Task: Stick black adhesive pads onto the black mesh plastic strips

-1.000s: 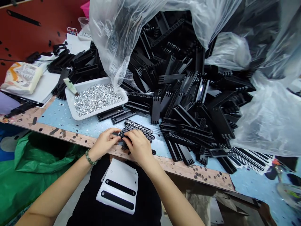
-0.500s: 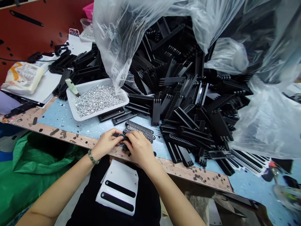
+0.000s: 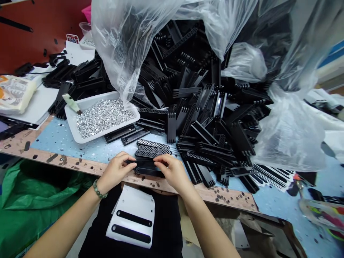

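Note:
My left hand (image 3: 117, 168), with a beaded bracelet on its wrist, pinches the left end of a dark flat strip (image 3: 145, 165) at the table's front edge. The thumb and forefinger of my right hand (image 3: 173, 171) close on the strip's right end. Just below it lies a black plastic part (image 3: 147, 172), partly covered by the strip and my right hand. Beyond my fingers, several black parts with a patterned top face (image 3: 153, 151) lie side by side. On my lap rests a white backing sheet (image 3: 134, 220) bearing two black rounded strips (image 3: 131, 233).
A white tray (image 3: 71, 125) of small metal pieces, with a brush (image 3: 71, 102) in it, stands at the left. Black plastic parts (image 3: 199, 132) spill from a clear plastic bag (image 3: 115, 46). More strip sheets (image 3: 276, 177) lie right; a green bag (image 3: 40, 200) hangs lower left.
My hands were close together over the black part; now they are spread apart, with the dark strip stretched between them. The camera view has shifted slightly to the right.

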The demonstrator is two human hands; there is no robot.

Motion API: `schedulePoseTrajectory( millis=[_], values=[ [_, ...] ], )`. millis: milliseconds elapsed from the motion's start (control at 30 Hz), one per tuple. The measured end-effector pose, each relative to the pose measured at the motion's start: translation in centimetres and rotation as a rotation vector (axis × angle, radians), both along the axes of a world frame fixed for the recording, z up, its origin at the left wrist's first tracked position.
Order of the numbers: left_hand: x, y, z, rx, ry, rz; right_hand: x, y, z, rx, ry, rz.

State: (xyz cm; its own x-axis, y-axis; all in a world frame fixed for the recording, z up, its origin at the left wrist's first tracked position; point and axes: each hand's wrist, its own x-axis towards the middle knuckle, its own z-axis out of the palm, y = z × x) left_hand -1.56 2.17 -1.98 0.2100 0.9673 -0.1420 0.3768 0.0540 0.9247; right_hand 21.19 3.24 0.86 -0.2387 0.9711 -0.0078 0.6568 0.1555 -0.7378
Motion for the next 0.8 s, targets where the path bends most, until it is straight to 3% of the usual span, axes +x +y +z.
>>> schedulePoseTrajectory(
  millis=[333,633,800],
  values=[
    [-0.1,-0.1,0.5,-0.042,-0.014,-0.024,-0.5,0.1,0.2,-0.006,-0.133,0.037],
    [0.1,0.1,0.2,-0.022,0.046,-0.031,-1.3,-0.1,0.5,-0.025,-0.266,0.006],
    [0.6,0.6,0.2,0.072,0.171,-0.038,-0.8,-0.7,0.7,0.118,-0.346,-0.105]
  ],
)
